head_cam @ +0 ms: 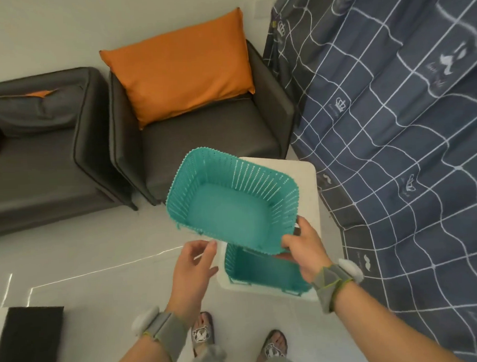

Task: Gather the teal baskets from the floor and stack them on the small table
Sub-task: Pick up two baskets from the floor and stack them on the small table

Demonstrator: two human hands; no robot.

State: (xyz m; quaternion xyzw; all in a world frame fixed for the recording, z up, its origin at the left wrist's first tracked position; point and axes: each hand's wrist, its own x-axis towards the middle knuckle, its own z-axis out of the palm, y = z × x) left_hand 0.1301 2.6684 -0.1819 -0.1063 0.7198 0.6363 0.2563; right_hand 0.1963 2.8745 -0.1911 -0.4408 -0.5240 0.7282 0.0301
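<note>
At frame centre, an upper teal basket [233,203] is being gripped at its near corner by the right hand [303,249], tilted over the lower teal basket [263,272] on the small white table [308,177], seemingly for nesting, while the left hand [194,267] is being kept unclenched, empty, just beside.

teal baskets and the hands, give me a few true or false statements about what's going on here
1. The right hand grips the near rim of the upper teal basket. True.
2. The left hand also grips that basket. False: it is open, just beside the near left corner, not touching.
3. A second teal basket already sits on the small white table. True.
4. The upper basket is upside down. False: its opening faces up, tilted toward the camera.
5. The orange cushion lies on the floor. False: it leans on the dark armchair.
</note>
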